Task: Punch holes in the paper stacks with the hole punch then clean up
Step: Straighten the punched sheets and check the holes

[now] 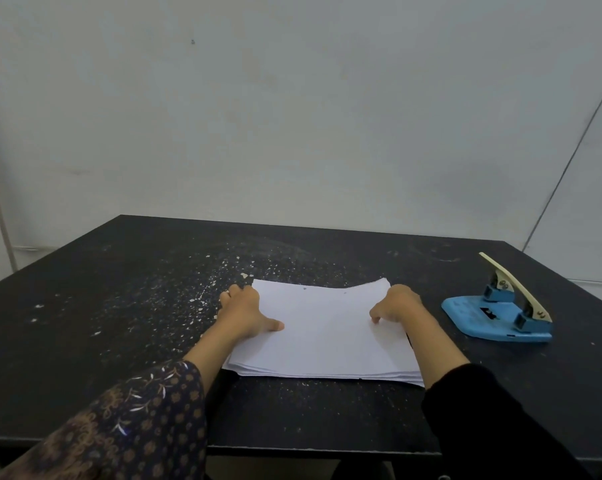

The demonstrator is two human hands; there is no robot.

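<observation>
White paper stack (323, 334) lies flat mid-table, near edge fanned. Left hand (245, 311) clasps stack's left edge, thumb on top; right hand (398, 306) clasps right edge likewise. Blue hole punch (497, 315) sits well right, handle raised. Black table (119, 289) bare at left, speckled with white flecks.

Dim, even, cool light; soft detail overall; wide-angle bowing at edges; faint sheen on speckled black table (119, 289); shadows weak.

A white paper stack (327, 336) lay flat mid-table, two small holes near its far edge. The blue hole punch (498, 315) sat well right, cream lever raised.
</observation>
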